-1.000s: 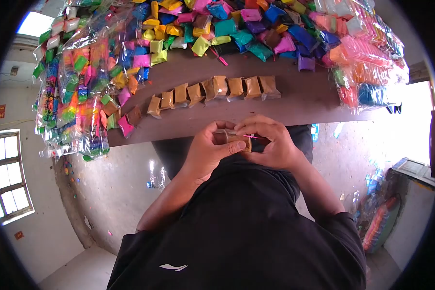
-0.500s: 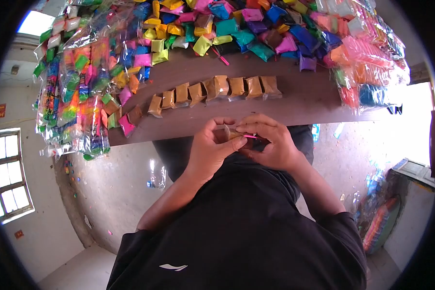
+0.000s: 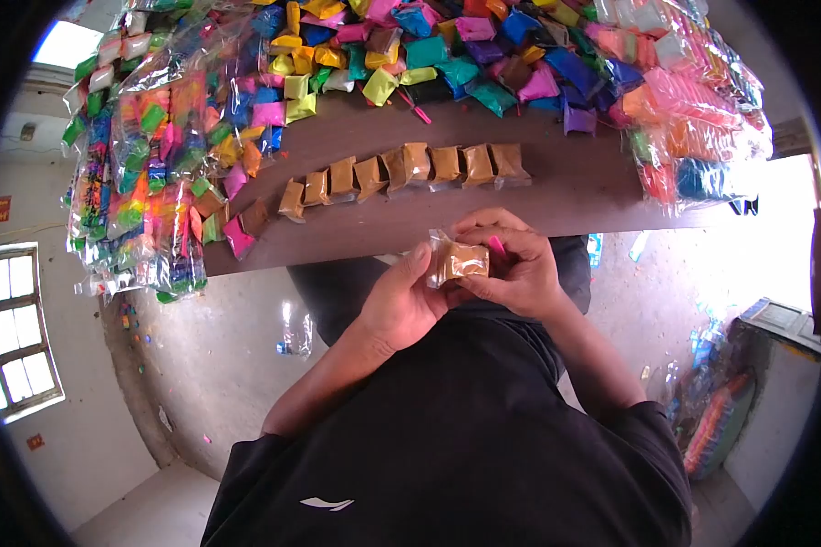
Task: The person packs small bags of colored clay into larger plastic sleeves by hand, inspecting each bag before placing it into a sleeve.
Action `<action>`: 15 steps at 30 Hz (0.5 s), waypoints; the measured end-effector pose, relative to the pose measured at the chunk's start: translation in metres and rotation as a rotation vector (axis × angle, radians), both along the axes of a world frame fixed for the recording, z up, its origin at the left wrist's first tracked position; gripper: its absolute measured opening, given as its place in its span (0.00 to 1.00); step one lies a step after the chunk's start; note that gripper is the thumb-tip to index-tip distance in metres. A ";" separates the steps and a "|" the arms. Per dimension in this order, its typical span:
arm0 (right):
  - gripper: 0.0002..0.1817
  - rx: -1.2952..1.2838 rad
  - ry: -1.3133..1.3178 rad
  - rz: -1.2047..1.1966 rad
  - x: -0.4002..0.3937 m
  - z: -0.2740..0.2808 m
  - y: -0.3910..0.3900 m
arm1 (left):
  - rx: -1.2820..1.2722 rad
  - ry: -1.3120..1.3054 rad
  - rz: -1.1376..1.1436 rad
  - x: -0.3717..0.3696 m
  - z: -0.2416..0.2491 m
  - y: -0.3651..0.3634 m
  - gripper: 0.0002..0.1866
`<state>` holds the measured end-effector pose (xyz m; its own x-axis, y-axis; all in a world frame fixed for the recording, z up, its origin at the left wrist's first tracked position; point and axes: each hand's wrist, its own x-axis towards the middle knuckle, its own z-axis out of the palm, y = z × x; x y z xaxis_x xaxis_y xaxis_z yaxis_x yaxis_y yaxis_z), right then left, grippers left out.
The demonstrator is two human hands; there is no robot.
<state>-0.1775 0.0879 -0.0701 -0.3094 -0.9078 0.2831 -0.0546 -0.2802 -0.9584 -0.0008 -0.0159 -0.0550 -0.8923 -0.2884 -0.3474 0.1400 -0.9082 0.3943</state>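
**Centre frame: brown packet now out flat between both hands**

Just below the table edge, mid-frame, the small clear plastic packet of brown powder [image 3: 463, 261] now faces the camera broadside. Half a second ago it sat buried between the fingers with a thin pink stick across it; now the packet is turned up and fully exposed.

- Left hand [image 3: 401, 301]: thumb pressed on the packet's left end, palm under it. Clamped on the packet.
- Right hand [image 3: 518, 269]: fingers curled over the packet's right end and top edge, also clamped on it. A bit of the thin pink plastic stick [image 3: 496, 244] shows above those fingers; the rest is hidden, so I can't tell exactly how it is gripped.
- Packet position: held in the air over the person's lap, near the front edge of the long brown wooden table [image 3: 556, 196], not touching it.

Judgement: the stick is off the packet, so the work with it on this packet looks finished and the packet looks ready to set down.

Unchanged on the table: the row of matching brown powder packets [image 3: 401, 171] lies in a line at upper centre, same count as before as far as I can see. Behind it, the heap of mixed-colour small packets [image 3: 447, 50] fills the top of the frame, with clear bags of bundled coloured packets [image 3: 141, 155] at upper left.
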 end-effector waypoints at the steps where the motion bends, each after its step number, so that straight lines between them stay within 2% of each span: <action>1: 0.23 0.000 0.000 0.000 0.001 0.000 0.000 | -0.003 0.007 -0.008 -0.001 0.002 0.003 0.27; 4: 0.22 0.006 0.027 0.000 0.007 -0.002 -0.001 | 0.018 0.048 -0.027 -0.001 -0.001 0.005 0.27; 7: 0.22 -0.008 -0.068 -0.001 0.011 -0.004 -0.001 | 0.059 0.069 -0.028 0.001 -0.007 0.007 0.28; 12: 0.22 0.008 0.087 0.006 0.003 0.004 -0.002 | 0.068 0.040 -0.019 0.001 -0.009 0.007 0.28; 15: 0.23 0.051 0.067 0.051 0.001 0.005 -0.001 | 0.174 0.057 -0.045 -0.002 -0.006 0.005 0.29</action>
<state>-0.1769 0.0874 -0.0652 -0.2449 -0.9356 0.2544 -0.1057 -0.2351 -0.9662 -0.0029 -0.0106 -0.0607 -0.9227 -0.1875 -0.3369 0.1150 -0.9678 0.2237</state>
